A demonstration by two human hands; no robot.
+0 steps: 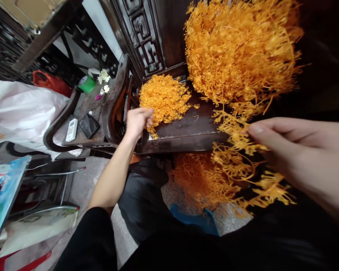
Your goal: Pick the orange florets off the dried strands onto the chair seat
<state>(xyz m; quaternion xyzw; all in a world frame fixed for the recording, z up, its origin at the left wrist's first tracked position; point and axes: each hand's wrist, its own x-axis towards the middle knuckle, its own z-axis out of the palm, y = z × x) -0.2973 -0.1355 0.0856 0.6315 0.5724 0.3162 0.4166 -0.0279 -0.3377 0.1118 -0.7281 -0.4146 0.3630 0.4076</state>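
Here, left hand (137, 122) pinched on orange pile (164, 98) at table edge (183, 143), right hand (302, 158) gripping orange clump (240, 52).

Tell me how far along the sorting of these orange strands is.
Done: a small pile of loose orange strands lies on the dark wooden seat, and the left hand rests at its edge. In hand: the right hand pinches strands hanging from the big clump close to the camera. Left: that clump looks far bigger than the pile, and more strands lie lower down, so most seems undone.
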